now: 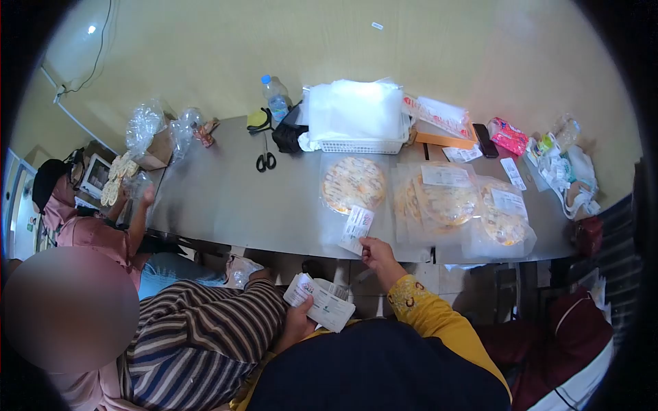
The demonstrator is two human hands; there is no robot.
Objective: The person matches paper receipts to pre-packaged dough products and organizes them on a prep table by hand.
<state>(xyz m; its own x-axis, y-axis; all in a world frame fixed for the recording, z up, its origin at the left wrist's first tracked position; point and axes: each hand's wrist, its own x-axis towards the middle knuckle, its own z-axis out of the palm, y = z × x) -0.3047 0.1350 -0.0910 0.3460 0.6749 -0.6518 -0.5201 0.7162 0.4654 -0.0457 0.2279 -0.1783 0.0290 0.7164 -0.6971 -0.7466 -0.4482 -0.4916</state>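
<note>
At the near edge of the bench (226, 198), a label slip (357, 229) is pinched in the right hand (375, 253), grip closed on its lower end. The slip overlaps the near end of the leftmost bagged disc (353, 183); contact cannot be confirmed. A stack of label slips (321, 301) is held below the bench edge in the left hand (299, 316), grip closed around it. Two labelled bags (445, 198) toward the right edge already carry slips on top.

Step judged: labelling of the last unlabelled bag, slip at placement. Next move calls for the slip to be squared on the bag face and pressed flat before release, with the bag kept from sliding off the near edge. Scissors (266, 161) at the far edge are not needed.
</note>
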